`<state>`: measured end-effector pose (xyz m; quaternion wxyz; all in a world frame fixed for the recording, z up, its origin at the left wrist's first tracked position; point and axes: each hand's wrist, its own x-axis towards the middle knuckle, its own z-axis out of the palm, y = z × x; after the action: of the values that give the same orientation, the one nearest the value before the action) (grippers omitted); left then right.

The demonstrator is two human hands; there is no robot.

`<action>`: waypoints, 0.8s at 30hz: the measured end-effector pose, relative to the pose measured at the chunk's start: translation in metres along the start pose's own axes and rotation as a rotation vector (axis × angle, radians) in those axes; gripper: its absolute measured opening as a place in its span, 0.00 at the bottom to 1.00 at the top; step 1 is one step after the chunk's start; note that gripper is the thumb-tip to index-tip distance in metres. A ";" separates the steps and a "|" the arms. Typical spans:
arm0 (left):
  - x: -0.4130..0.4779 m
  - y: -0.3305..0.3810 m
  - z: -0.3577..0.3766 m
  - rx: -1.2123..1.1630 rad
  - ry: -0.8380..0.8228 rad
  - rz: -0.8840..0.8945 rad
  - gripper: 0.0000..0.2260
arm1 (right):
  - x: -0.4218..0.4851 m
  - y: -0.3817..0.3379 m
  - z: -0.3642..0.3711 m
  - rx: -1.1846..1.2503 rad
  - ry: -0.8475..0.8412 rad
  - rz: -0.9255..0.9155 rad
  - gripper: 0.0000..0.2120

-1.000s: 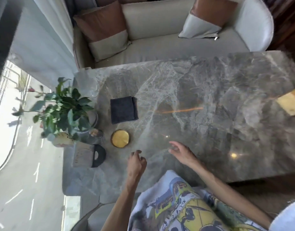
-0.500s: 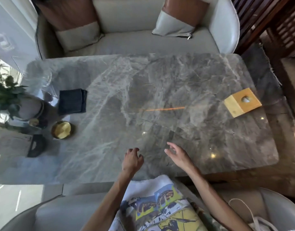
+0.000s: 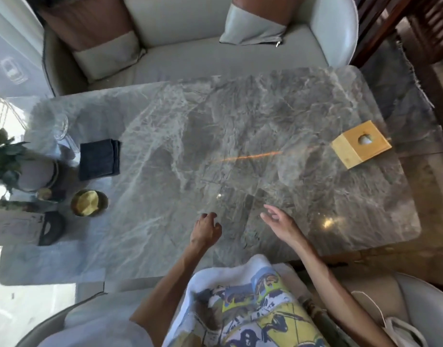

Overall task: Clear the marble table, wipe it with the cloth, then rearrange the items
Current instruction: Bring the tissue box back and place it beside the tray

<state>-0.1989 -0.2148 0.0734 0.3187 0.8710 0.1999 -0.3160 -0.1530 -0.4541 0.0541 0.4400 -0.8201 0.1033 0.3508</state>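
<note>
Head: left hand [image 3: 205, 230], right hand [image 3: 281, 225] unmoved above table [image 3: 265, 116].

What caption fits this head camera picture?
Left hand and right hand empty over marble table with dark cloth, wooden box.

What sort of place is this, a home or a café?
Most likely a café or restaurant window seat, though a home dining nook is possible. A marble table has a cushioned sofa along its far side, a tissue box sits at one end, and a potted plant at the other.

Home lounge: sofa [image 3: 215, 53], marble table [image 3: 240, 151]
</note>
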 end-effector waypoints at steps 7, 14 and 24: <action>0.027 0.072 0.018 0.059 0.012 -0.022 0.19 | 0.021 0.025 -0.078 -0.085 -0.031 -0.020 0.23; 0.057 0.187 0.082 0.078 0.016 -0.075 0.18 | 0.060 0.058 -0.217 -0.158 -0.109 -0.035 0.22; 0.152 0.393 0.125 -0.053 -0.026 0.129 0.19 | 0.108 0.085 -0.413 0.196 0.373 -0.051 0.18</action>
<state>0.0735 -0.5596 0.0642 0.3640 0.8690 0.1475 -0.3009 0.0859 -0.8171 0.0787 0.5000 -0.8263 0.1956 0.1700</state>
